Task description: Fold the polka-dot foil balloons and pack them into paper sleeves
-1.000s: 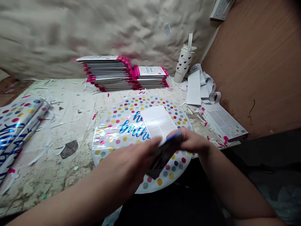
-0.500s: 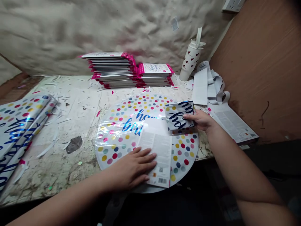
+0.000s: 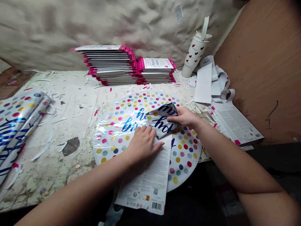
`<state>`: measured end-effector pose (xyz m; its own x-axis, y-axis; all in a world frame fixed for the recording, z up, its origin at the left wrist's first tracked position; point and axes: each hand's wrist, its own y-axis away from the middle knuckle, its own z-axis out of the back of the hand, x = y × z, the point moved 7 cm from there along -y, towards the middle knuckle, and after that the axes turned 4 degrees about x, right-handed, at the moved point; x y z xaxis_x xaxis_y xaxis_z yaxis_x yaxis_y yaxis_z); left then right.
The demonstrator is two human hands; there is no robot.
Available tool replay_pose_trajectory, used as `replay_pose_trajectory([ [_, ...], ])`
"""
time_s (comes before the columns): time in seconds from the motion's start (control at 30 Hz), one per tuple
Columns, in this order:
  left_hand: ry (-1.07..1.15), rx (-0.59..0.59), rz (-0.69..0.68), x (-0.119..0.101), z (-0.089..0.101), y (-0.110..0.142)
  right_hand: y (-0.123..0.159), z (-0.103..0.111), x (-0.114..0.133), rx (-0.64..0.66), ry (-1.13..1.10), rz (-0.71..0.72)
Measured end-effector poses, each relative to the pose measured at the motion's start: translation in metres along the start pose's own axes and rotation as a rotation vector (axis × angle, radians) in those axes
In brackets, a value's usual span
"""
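My right hand (image 3: 187, 117) pinches a folded foil balloon (image 3: 162, 121) with blue lettering and coloured dots between thumb and fingers. My left hand (image 3: 143, 141) is curled over the upper end of a white printed packet (image 3: 147, 188), its fingertips against the folded balloon's lower left edge. The packet's top end is hidden by the hand and the foil. Beneath both lies a flat round foil balloon (image 3: 117, 110) with dots and blue script. The packet's barcode end sticks out past the table's front edge.
Pink-edged packets stand in a tall stack (image 3: 108, 66) and a shorter stack (image 3: 156, 70) at the back. Right of them are a white tumbler (image 3: 194, 55), paper strips (image 3: 204, 81) and another packet (image 3: 237, 122). More foil balloons (image 3: 21, 125) lie at left among scraps on the worn table (image 3: 68, 122).
My right hand has brought the folded balloon left, to the packet's upper end. My left hand has gone from lying flat on the packet to curling at its top. The packet has shifted toward me.
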<state>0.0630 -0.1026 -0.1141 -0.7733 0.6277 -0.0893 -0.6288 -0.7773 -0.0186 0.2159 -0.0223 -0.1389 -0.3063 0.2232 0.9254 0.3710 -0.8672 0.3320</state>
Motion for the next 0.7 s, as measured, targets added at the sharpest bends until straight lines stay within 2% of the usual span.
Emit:
replay_pose_trajectory([
  [0.1,0.019,-0.034,-0.011,-0.003,0.010,0.007,0.005,-0.009,0.008,0.178,0.026,-0.060],
  [0.2,-0.026,-0.108,-0.139,-0.019,0.021,0.012,0.004,-0.022,0.022,0.389,0.104,-0.141],
  [0.27,-0.068,-0.129,-0.212,-0.029,0.025,0.014,0.000,-0.029,0.030,0.472,0.199,-0.209],
  [0.37,-0.094,-0.123,-0.223,-0.034,0.029,0.016,-0.007,-0.036,0.046,0.490,0.288,-0.214],
  [0.47,-0.095,-0.134,-0.193,-0.034,0.035,0.020,-0.009,-0.039,0.069,0.369,0.251,-0.022],
  [0.53,-0.091,-0.153,-0.180,-0.034,0.038,0.023,-0.004,-0.048,0.076,0.305,0.312,0.059],
  [0.6,-0.084,-0.161,-0.171,-0.037,0.040,0.026,0.003,-0.069,0.072,0.350,0.434,0.048],
  [0.7,-0.065,-0.134,-0.178,-0.040,0.039,0.031,0.017,-0.096,0.061,0.506,0.531,-0.022],
])
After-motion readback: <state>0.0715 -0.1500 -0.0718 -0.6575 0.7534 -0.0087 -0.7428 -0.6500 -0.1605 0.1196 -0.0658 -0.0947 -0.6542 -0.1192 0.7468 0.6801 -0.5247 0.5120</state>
